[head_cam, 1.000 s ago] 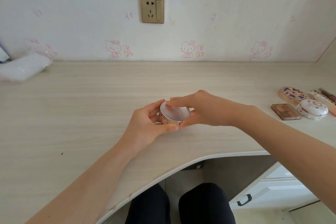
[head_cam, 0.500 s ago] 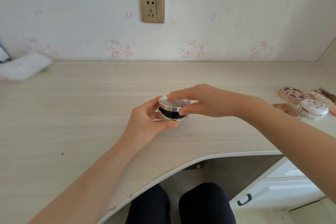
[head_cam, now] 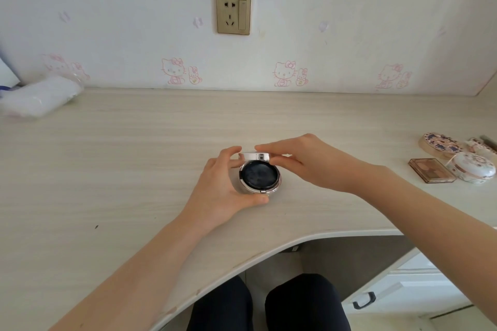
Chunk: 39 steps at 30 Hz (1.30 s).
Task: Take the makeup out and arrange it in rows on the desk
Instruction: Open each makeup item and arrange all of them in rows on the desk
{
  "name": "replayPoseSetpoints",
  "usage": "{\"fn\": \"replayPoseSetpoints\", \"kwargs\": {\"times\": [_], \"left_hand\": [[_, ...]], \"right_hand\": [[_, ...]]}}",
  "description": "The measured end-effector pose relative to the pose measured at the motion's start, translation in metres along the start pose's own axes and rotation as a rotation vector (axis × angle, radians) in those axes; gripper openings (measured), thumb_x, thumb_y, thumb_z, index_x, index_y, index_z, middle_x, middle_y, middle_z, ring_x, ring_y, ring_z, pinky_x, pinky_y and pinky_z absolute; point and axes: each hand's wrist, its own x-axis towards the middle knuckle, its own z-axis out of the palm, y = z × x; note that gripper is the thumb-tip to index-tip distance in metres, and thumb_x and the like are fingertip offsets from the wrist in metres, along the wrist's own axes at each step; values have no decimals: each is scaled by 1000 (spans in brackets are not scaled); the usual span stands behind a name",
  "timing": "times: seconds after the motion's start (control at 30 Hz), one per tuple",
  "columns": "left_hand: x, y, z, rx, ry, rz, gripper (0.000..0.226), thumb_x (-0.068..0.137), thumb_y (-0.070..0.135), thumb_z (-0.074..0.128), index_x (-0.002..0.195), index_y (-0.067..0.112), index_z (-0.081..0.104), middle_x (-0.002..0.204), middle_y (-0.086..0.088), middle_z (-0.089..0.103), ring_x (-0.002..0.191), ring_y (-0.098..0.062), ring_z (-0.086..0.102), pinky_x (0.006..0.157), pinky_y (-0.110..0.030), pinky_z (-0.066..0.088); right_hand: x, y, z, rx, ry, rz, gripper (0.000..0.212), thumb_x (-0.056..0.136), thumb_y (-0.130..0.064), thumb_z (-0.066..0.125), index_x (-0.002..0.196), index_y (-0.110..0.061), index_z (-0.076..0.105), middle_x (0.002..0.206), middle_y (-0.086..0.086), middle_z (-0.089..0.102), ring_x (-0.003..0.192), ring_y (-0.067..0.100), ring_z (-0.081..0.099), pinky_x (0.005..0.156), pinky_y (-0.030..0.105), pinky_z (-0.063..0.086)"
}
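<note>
Pale wooden desk (head_cam: 107, 169) below cartoon wallpaper: left hand (head_cam: 223, 191) cups an open round compact (head_cam: 259, 176) at centre, right hand (head_cam: 304, 161) pinching its raised lid (head_cam: 254, 156) at the far edge; other makeup (head_cam: 454, 160) lies far right

One head-worn wide view looks forward and down, close over the near curved edge of the pale wood-grain desk (head_cam: 113, 169), facing the cartoon-patterned back wall (head_cam: 134, 21).
</note>
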Motion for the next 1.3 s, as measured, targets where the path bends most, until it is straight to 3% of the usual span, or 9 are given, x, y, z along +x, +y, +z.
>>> {"fn": "replayPoseSetpoints", "kwargs": {"times": [0.13, 0.23, 0.5, 0.67, 0.73, 0.83, 0.9, 1.13, 1.3], "left_hand": [[0, -2, 2, 97, -66, 42, 117, 39, 66, 78, 141, 44, 23, 110, 32, 47, 121, 11, 30, 85, -8, 27], [1, -2, 2, 141, -64, 53, 120, 39, 70, 74, 143, 41, 23, 103, 42, 42, 125, 6, 26, 91, -17, 28], [1, -4, 3, 128, -50, 32, 123, 39, 65, 80, 144, 42, 19, 105, 38, 46, 125, 3, 27, 85, -13, 26], [2, -5, 3, 131, -33, 35, 122, 42, 61, 82, 144, 40, 20, 110, 34, 51, 124, 3, 27, 82, -10, 27], [2, -5, 3, 137, -29, 32, 122, 42, 62, 82, 144, 40, 19, 107, 37, 50, 123, 4, 28, 84, -14, 26], [3, -5, 3, 144, -24, 30, 122, 42, 61, 83, 144, 39, 20, 102, 39, 48, 119, 5, 30, 81, -10, 27], [3, -5, 3, 144, -27, 30, 122, 42, 61, 83, 144, 40, 19, 103, 37, 49, 118, 5, 30, 80, -8, 27], [3, -5, 3, 141, -34, 18, 124, 42, 64, 81, 145, 40, 18, 102, 40, 48, 122, 4, 29, 80, -9, 28], [1, -4, 2, 158, -44, 26, 126, 43, 62, 82, 147, 38, 15, 107, 40, 45, 126, 4, 27, 91, -18, 25]], "right_hand": [[-5, 4, 8, 18, -9, -4, 34, 99, -25, 49, 133, -26, 55, 113, -10, 69, 98, 4, 61, 84, 14, 44], [-6, 8, 12, 19, 1, -1, 35, 99, -27, 48, 133, -27, 55, 111, -12, 68, 94, -1, 58, 80, 6, 40], [0, 12, 10, 45, -12, 6, 34, 100, -30, 45, 131, -26, 56, 112, -14, 67, 93, -8, 53, 79, 2, 38], [7, 14, 5, 75, -40, 47, 32, 100, -24, 44, 129, -29, 58, 88, -34, 58, 78, -19, 53, 70, 1, 37], [11, 13, 2, 106, -60, 71, 32, 100, -21, 44, 127, -28, 58, 94, -25, 64, 85, -11, 58, 78, 8, 45], [12, 11, -1, 148, -85, 98, 29, 100, -18, 43, 124, -21, 60, 99, -7, 67, 99, 14, 63, 86, 36, 53], [14, 10, -3, 147, -92, 101, 27, 99, -17, 43, 120, -18, 61, 96, -4, 66, 99, 16, 63, 86, 39, 53], [12, 9, -1, 186, -82, 101, 31, 99, -20, 46, 126, -27, 60, 97, -17, 66, 75, -18, 55, 71, 2, 40], [7, 8, 4, 156, -49, 121, 38, 97, -29, 51, 135, -33, 50, 115, -18, 61, 105, -5, 56, 93, 13, 39]]}}
